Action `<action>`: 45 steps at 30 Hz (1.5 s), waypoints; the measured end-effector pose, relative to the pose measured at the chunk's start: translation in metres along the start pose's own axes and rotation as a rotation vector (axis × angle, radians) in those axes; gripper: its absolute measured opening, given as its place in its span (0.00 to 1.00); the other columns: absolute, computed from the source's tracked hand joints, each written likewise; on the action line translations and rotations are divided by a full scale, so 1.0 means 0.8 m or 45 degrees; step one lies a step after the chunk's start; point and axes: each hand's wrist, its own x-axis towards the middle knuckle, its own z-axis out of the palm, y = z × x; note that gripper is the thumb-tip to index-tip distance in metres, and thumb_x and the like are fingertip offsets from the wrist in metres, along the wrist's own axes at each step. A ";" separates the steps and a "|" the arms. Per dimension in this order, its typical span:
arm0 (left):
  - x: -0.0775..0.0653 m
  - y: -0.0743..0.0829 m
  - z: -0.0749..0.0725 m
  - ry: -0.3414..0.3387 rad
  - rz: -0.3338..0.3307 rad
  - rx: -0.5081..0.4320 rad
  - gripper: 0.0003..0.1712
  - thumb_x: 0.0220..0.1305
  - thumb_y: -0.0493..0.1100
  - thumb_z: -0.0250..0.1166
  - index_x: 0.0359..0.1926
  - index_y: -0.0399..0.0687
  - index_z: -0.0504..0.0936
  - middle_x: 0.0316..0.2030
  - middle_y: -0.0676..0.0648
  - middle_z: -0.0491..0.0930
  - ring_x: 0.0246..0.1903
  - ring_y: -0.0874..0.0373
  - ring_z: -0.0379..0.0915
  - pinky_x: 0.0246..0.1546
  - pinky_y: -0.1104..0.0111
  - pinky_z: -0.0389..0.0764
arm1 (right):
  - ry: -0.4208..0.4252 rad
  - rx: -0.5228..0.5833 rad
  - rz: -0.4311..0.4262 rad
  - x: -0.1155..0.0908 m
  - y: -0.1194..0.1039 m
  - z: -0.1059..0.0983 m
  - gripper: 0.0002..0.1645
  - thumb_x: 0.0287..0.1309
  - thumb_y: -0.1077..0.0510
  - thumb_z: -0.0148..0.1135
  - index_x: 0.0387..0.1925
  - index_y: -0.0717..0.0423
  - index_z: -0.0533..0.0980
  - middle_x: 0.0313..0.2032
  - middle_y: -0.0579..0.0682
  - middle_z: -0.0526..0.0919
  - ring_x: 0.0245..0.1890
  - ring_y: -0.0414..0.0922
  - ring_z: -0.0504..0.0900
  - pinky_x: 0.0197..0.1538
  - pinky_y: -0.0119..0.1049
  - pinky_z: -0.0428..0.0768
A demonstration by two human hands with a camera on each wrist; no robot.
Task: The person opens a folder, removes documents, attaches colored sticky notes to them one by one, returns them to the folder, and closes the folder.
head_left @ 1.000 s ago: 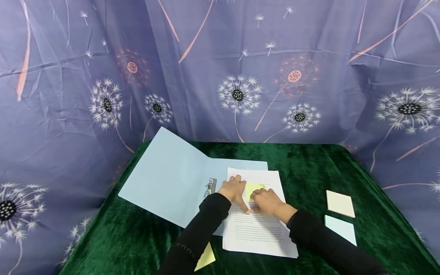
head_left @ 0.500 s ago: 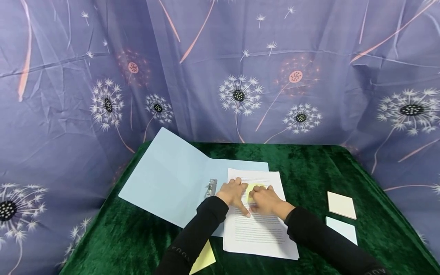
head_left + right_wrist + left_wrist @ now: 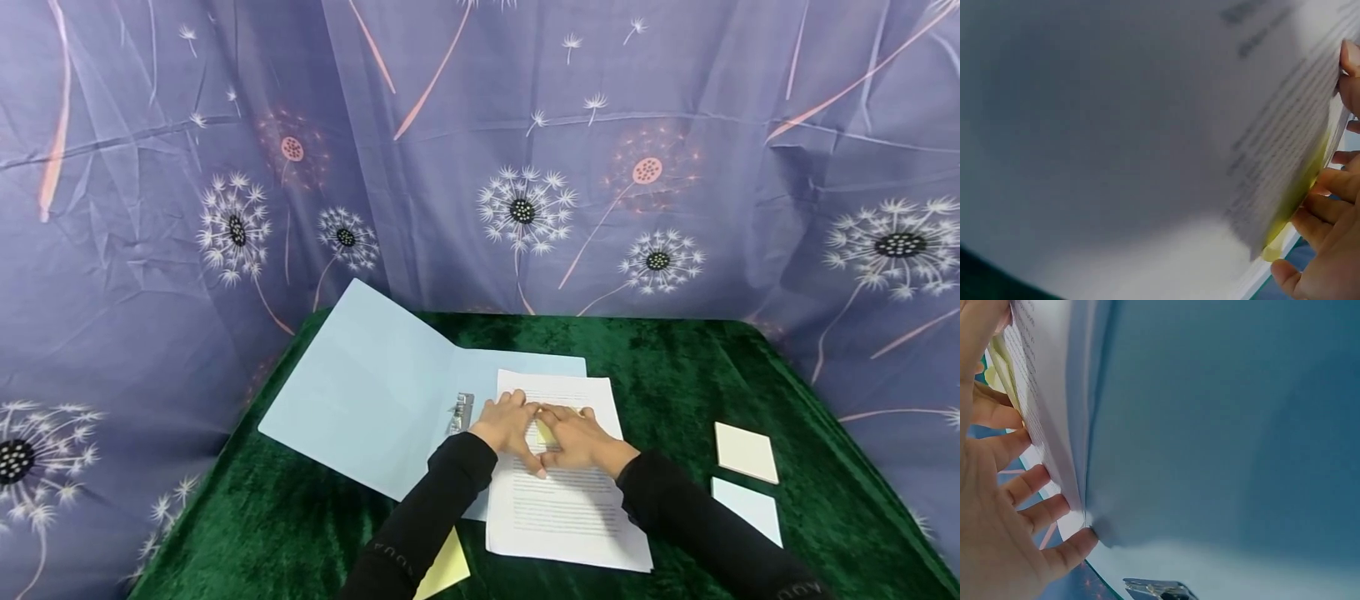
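A stack of printed sheets (image 3: 558, 525) lies over the right side of an open light-blue folder (image 3: 375, 383). My left hand (image 3: 508, 427) rests on the stack's left part, fingertips spread and pressing the paper, as the left wrist view shows. Just right of it, my right hand (image 3: 581, 437) lies over a yellow sticky note (image 3: 545, 432) on the top sheet, its fingers on the note and mostly hiding it. The fingertips of both hands come close together at the note's left edge. In the right wrist view the note (image 3: 1294, 194) sits flat under the extended fingers.
The folder's metal clip (image 3: 461, 412) shows left of the stack. A cream note pad (image 3: 746, 452) and a pale-blue one (image 3: 747, 508) lie on the right of the green cloth (image 3: 675, 375). A yellow pad (image 3: 447, 568) is partly under my left sleeve.
My right hand has slid left across the yellow note, its fingers going from bent to straighter and reaching the left hand's fingertips. Less of the note shows. The left hand stays nearly still.
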 end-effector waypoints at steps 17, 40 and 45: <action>0.001 0.001 -0.006 -0.009 -0.002 0.000 0.67 0.25 0.77 0.75 0.69 0.56 0.66 0.49 0.50 0.66 0.45 0.57 0.60 0.45 0.60 0.68 | 0.102 -0.020 0.045 -0.031 0.041 -0.005 0.46 0.53 0.37 0.66 0.64 0.62 0.69 0.66 0.60 0.68 0.64 0.55 0.67 0.49 0.57 0.59; -0.001 0.000 -0.009 -0.098 -0.011 -0.139 0.68 0.27 0.69 0.80 0.72 0.55 0.63 0.57 0.49 0.63 0.51 0.56 0.59 0.52 0.58 0.65 | 0.086 0.013 0.096 -0.042 0.059 -0.008 0.48 0.50 0.38 0.70 0.65 0.62 0.68 0.64 0.61 0.69 0.63 0.57 0.68 0.45 0.54 0.57; -0.001 0.000 -0.008 -0.106 -0.012 -0.162 0.68 0.26 0.68 0.81 0.72 0.54 0.62 0.58 0.48 0.63 0.52 0.56 0.58 0.53 0.57 0.65 | 0.057 0.054 0.065 -0.028 0.046 -0.022 0.51 0.49 0.40 0.71 0.67 0.63 0.65 0.65 0.61 0.68 0.63 0.57 0.67 0.46 0.53 0.56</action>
